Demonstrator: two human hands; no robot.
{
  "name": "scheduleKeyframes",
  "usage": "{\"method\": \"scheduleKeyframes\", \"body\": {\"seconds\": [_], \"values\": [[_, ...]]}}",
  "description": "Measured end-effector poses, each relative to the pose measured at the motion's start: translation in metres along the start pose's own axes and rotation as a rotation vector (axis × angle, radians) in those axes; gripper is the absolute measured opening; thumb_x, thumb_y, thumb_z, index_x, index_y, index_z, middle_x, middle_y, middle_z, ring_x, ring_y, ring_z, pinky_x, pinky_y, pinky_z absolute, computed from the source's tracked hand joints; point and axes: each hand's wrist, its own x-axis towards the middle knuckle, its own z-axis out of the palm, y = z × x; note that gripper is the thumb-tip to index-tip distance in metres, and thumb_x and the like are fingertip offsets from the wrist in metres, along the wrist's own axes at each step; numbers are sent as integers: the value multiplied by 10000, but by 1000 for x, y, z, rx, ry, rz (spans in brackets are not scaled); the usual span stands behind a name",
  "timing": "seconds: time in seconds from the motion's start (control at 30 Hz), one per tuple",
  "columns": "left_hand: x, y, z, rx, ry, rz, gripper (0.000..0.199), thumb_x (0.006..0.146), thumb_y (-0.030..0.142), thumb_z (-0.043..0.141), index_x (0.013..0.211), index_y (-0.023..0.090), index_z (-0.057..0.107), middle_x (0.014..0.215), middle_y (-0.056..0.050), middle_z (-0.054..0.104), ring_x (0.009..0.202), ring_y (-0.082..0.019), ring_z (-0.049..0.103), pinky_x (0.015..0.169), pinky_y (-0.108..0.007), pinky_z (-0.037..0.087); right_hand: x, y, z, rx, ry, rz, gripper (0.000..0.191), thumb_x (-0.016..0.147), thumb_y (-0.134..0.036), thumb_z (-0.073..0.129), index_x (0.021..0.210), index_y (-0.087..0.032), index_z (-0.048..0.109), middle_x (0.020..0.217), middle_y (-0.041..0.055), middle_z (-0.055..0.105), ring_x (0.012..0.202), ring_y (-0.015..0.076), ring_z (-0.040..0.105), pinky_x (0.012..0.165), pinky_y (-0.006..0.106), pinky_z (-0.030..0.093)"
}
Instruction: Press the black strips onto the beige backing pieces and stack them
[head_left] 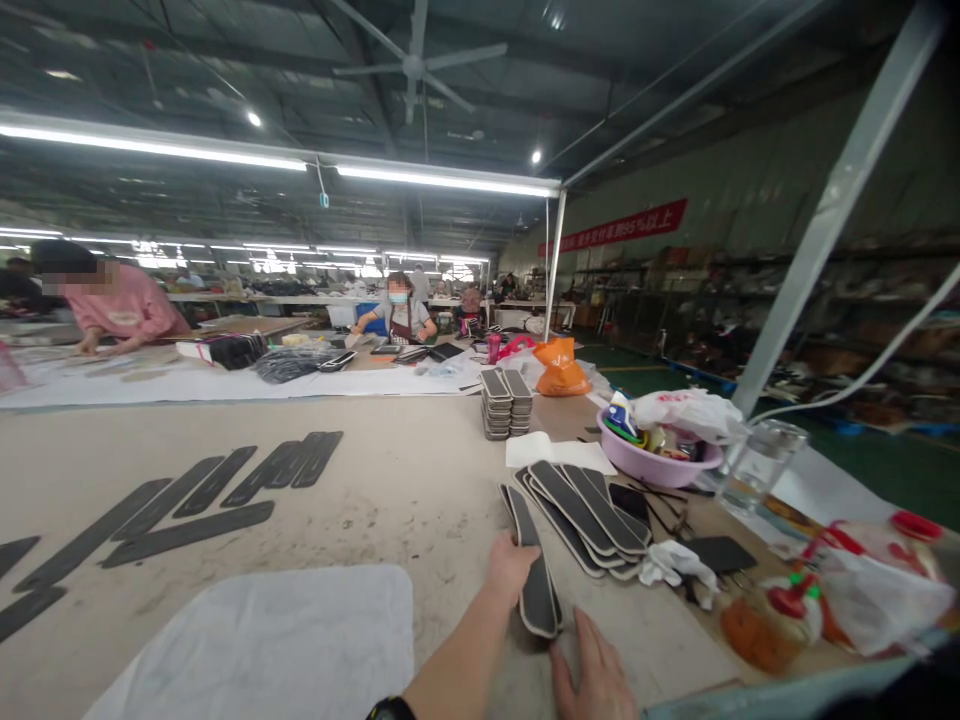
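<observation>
My left hand [513, 568] is wrapped round the middle of a narrow dark grey piece with a pale edge [538, 595], and another such piece shows beneath it. Beside its near end, my right hand [592, 672] lies with fingers apart on the table [360, 480], holding nothing. Just right of the held piece, several similar pieces [577, 505] overlap in a fanned pile. Two neat stacks of shorter pieces [496, 405] stand farther back. Plain dark strips [187, 500] lie across the left side of the table.
A purple basin [656, 462] of items, an orange bag [561, 368], a glass jar [763, 462] and a bottle of orange liquid [765, 625] are on the right. White sheet [285, 640] lies at front left. People work at tables beyond.
</observation>
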Motion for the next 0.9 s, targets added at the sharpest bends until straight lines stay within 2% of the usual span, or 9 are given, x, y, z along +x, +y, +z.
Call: {"method": "scheduleKeyframes", "body": {"seconds": [0.1,0.2,0.3,0.4,0.5,0.6,0.73,0.9], "values": [[-11,-17,-30,30,28,92,221,704,195,571,917,138,575,869,-71,681,791,-188,642,662,-253,484,0,3,2,-16,14,14,519,794,-430,481,1187,-92,482,1125,180,593,988,286,573,821,428,472],[-26,-38,-68,90,91,151,329,661,154,591,987,120,561,958,-98,658,912,-210,609,797,-277,458,1,5,3,-2,-4,-4,476,784,-428,483,1117,-92,540,1074,171,618,968,278,584,816,421,482],[-47,-59,-100,219,159,238,522,661,158,585,1172,107,491,1161,-130,577,1115,-230,506,975,-300,355,3,4,2,18,-11,6,452,782,-429,470,1080,-104,569,1067,161,622,970,273,583,834,423,477],[-69,-78,-120,468,166,394,612,702,217,554,1286,95,419,1356,-145,414,1273,-238,344,1075,-315,232,5,0,-4,19,-25,33,449,791,-425,449,1073,-101,580,1081,160,613,985,275,570,853,432,466],[-90,-97,-132,595,60,473,572,750,279,517,1290,105,446,1414,-133,342,1311,-249,287,1099,-345,209,6,-5,-12,0,-71,30,456,787,-425,469,1069,-89,591,1090,162,606,1011,273,556,884,422,450],[-105,-109,-136,654,-23,538,519,785,302,483,1272,126,481,1404,-116,369,1313,-257,285,1111,-385,197,8,-12,-22,-31,-115,35,448,798,-412,464,1074,-83,593,1116,162,591,1044,268,535,922,417,421],[-115,-108,-135,685,3,576,483,824,340,440,1258,136,498,1378,-117,410,1296,-259,318,1105,-415,203,13,-25,-37,-58,-170,32,439,819,-389,429,1094,-85,585,1135,155,578,1071,252,511,941,407,400],[-114,-105,-135,722,1,614,478,823,372,450,1234,138,520,1382,-125,403,1294,-265,325,1098,-420,209,17,-37,-47,-100,-192,73,424,833,-370,397,1091,-96,593,1140,138,573,1078,242,501,935,382,400]]}}
